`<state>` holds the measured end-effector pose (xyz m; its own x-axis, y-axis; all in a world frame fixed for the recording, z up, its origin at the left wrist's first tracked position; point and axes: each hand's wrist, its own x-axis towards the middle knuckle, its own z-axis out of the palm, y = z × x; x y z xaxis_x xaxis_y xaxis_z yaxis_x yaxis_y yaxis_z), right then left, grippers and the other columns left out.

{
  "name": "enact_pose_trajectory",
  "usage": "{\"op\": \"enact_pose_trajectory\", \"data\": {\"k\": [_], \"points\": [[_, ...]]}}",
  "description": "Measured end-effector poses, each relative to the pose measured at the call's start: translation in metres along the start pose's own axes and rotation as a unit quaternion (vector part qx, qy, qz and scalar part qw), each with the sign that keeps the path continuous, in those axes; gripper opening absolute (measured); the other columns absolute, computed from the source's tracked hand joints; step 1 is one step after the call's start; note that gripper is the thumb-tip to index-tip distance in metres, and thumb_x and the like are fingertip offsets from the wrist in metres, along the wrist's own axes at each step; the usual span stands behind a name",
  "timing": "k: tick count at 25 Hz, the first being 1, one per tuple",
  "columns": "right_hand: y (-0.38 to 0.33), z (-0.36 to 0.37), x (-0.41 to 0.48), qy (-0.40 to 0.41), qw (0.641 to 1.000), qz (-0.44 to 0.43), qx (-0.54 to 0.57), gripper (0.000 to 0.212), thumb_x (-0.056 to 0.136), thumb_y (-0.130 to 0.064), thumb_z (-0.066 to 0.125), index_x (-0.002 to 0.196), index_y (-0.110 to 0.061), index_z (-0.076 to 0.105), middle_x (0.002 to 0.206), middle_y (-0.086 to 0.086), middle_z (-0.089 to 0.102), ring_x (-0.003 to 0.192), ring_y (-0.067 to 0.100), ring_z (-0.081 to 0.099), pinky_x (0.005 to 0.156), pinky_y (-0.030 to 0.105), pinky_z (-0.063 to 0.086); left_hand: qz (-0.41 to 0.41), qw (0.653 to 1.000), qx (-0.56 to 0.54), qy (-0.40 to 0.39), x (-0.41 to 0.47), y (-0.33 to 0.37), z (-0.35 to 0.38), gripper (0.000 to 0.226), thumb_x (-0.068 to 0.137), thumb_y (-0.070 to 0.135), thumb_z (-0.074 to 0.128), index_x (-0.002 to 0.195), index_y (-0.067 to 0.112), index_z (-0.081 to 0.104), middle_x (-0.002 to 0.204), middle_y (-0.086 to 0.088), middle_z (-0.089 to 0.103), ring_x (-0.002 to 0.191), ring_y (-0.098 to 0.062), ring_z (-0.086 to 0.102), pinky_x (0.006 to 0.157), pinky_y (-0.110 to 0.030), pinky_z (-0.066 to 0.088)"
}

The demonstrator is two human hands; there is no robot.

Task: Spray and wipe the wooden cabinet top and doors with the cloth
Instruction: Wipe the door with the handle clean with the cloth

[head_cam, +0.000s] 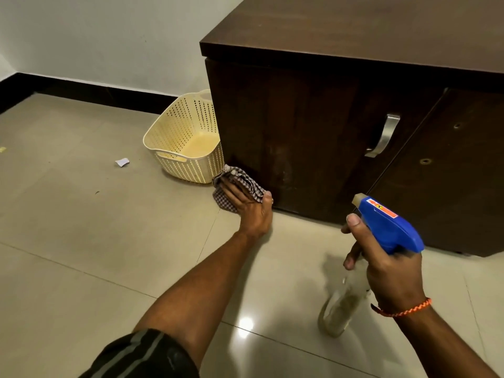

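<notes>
We note the soft, light checked brown cloth (242, 180) low on the dark wooden cabinet door (300, 126) — left hand (253, 211) fingers straight, pressing it flat; right hand (390, 274) fingers clamped on the neck of the blue-topped spray bottle (387, 227).

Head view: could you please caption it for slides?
Left hand presses cloth on cabinet door; right hand holds spray bottle.

My left arm (191, 282) stretches forward and down, almost straight, with a dark short sleeve (147, 353) at its top. My left hand (246, 204) lies flat with the fingers straight and close together, pressing on the cloth (245, 178). My right hand (390, 271) is nearer to me, fingers curled round the neck of the spray bottle (387, 227), forefinger raised by the trigger. An orange braided band (403, 309) circles that wrist.
</notes>
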<state>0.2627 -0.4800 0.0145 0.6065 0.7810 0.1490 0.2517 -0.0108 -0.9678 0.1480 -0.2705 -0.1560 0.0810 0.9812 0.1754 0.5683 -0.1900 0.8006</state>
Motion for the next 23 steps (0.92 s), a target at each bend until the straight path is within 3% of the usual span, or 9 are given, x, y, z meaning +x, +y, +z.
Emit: {"op": "enact_pose_trajectory", "data": {"k": [2,4,6,8,11,13,15,19,23], "points": [[0.002,-0.004,0.0,0.01,1.0,-0.001,-0.002,0.025,0.076,-0.064,0.065,0.086,-0.041,0.068,0.074,0.015,0.067,0.043,0.026,0.06,0.058,0.043,0.055,-0.008,1.0,-0.013,-0.014,-0.006,0.005,0.002,0.095,0.093,0.06,0.025,0.144,0.016,-0.042,0.153,-0.029,-0.039,0.148,-0.044,-0.031,0.12,-0.064,-0.005],[0.003,-0.008,0.0,0.015,1.0,0.003,-0.005,0.023,0.078,-0.059,0.065,0.091,-0.04,0.068,0.082,0.004,0.071,0.044,0.026,0.061,0.06,0.041,0.056,-0.006,1.0,0.006,-0.011,-0.003,0.007,0.008,0.105,0.091,0.062,0.025,0.146,-0.006,-0.034,0.154,-0.036,-0.034,0.148,-0.049,-0.028,0.12,-0.066,-0.003],[0.005,-0.011,0.001,0.015,1.0,0.002,-0.008,0.015,0.08,-0.058,0.066,0.092,-0.049,0.068,0.084,0.0,0.072,0.044,0.025,0.062,0.059,0.037,0.056,0.023,0.999,0.033,-0.013,0.007,0.018,0.008,0.11,0.092,0.071,0.019,0.151,-0.013,-0.02,0.154,-0.04,-0.03,0.148,-0.055,-0.022,0.12,-0.068,0.002],[0.007,-0.015,0.002,0.014,1.0,-0.002,-0.016,0.015,0.078,-0.061,0.065,0.089,-0.049,0.067,0.083,-0.001,0.072,0.044,0.024,0.062,0.06,0.036,0.057,0.125,0.991,0.05,0.023,0.023,0.03,-0.001,0.108,0.091,0.079,0.008,0.153,-0.003,-0.025,0.157,-0.034,-0.03,0.148,-0.056,-0.019,0.12,-0.068,-0.005],[0.01,-0.018,0.003,0.02,1.0,0.008,-0.011,0.016,0.076,-0.061,0.064,0.085,-0.048,0.067,0.083,0.0,0.072,0.044,0.024,0.062,0.061,0.034,0.057,0.278,0.948,0.045,0.145,0.053,0.046,-0.035,0.079,0.098,0.066,0.005,0.156,0.024,-0.028,0.164,-0.017,-0.026,0.152,-0.043,-0.014,0.122,-0.061,-0.01],[0.01,-0.018,0.004,0.019,1.0,0.009,-0.013,0.016,0.076,-0.061,0.064,0.086,-0.048,0.066,0.084,-0.001,0.072,0.044,0.024,0.062,0.058,0.032,0.057,0.297,0.936,0.026,0.188,0.071,0.05,-0.052,0.067,0.104,0.054,0.009,0.156,0.031,-0.025,0.162,-0.03,-0.005,0.15,-0.052,0.002,0.122,-0.066,0.002],[0.01,-0.015,0.003,0.015,1.0,0.007,-0.012,0.017,0.077,-0.061,0.064,0.088,-0.048,0.067,0.083,0.0,0.072,0.044,0.024,0.062,0.056,0.033,0.056,0.275,0.939,0.02,0.207,0.075,0.054,-0.056,0.07,0.105,0.048,0.019,0.155,0.031,-0.027,0.159,-0.033,0.002,0.149,-0.056,0.007,0.122,-0.066,0.007],[0.009,-0.013,0.003,0.017,1.0,0.003,-0.006,0.019,0.077,-0.062,0.065,0.091,-0.049,0.067,0.083,0.001,0.072,0.045,0.025,0.063,0.061,0.038,0.058,0.26,0.94,0.023,0.221,0.066,0.064,-0.048,0.085,0.1,0.039,0.032,0.154,0.022,-0.031,0.159,-0.032,-0.001,0.148,-0.056,0.005,0.125,-0.058,-0.001],[0.004,-0.015,0.002,0.016,1.0,0.003,0.002,0.02,0.075,-0.066,0.064,0.095,-0.061,0.065,0.083,-0.001,0.071,0.044,0.024,0.062,0.059,0.033,0.056,0.334,0.921,0.102,0.173,0.053,0.074,-0.029,0.075,0.104,0.048,0.018,0.154,0.022,-0.032,0.161,-0.012,-0.039,0.152,-0.04,-0.023,0.123,-0.055,-0.012]]}}
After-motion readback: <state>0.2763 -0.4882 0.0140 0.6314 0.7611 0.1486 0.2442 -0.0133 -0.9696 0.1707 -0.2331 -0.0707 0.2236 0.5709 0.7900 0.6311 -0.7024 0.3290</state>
